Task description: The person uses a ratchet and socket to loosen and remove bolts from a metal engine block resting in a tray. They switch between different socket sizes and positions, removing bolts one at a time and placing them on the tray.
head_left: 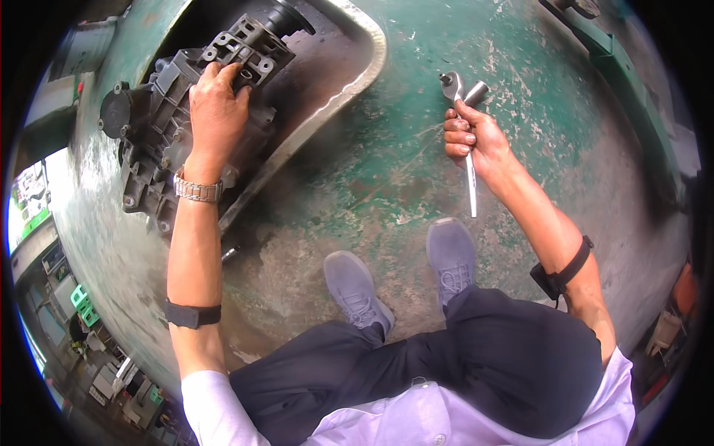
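Observation:
A grey cast-metal gearbox [167, 141] lies at the upper left, with a bolted bracket [256, 52] on its upper end. My left hand [218, 108] rests on it, fingers bent and drawn together at the bracket's near edge. Whatever sits between those fingertips is hidden. Out to the right, apart from the gearbox, my right hand [476, 137] is closed round a shiny ratchet wrench [470, 182]. The ratchet's head points away from me and its handle end toward me. A short metal cylinder, apparently a socket [477, 92], shows beside the head, above my thumb.
Under the gearbox is a tray with a raised pale rim [312, 123]. A small metal piece [231, 253] lies on the worn green floor [394, 156] near my left forearm. My shoes [353, 286] stand in front of me. A green metal beam [628, 97] runs along the right.

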### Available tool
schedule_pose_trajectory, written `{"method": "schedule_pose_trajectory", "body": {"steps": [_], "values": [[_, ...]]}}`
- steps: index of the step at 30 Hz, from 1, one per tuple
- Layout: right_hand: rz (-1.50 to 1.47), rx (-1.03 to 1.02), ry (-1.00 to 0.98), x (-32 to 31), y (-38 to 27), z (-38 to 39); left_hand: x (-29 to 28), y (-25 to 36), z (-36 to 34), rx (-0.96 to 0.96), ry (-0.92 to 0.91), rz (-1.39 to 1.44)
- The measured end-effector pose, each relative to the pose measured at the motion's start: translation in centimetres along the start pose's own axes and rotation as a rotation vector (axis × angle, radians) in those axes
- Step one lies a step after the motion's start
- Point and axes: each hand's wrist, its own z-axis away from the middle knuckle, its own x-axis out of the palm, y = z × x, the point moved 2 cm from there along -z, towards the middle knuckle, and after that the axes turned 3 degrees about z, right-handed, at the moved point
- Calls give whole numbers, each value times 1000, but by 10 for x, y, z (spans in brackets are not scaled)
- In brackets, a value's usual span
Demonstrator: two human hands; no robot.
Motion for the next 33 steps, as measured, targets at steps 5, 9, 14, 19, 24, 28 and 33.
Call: {"method": "schedule_pose_trajectory", "body": {"steps": [5, 9, 14, 19, 24, 28, 33], "values": [[65, -13, 62, -3, 3, -2, 0, 1, 0, 31, 26, -51], [240, -58, 38, -8, 7, -3, 0, 1, 0, -3, 9, -41], [320, -71, -38, -13, 16, -6, 0, 1, -1, -9, 6, -27], [307, -74, -8, -19, 22, -8, -1, 3, 0, -23, 2, -20], [325, -97, -35, -20, 23, -6, -1, 5, 0, -32, 2, -22], [340, -108, -61, -19, 25, -3, -1, 4, 1, -18, 15, -38], [453, -124, -87, -20, 27, -4, -1, 3, 1, -22, 8, -51]]}}
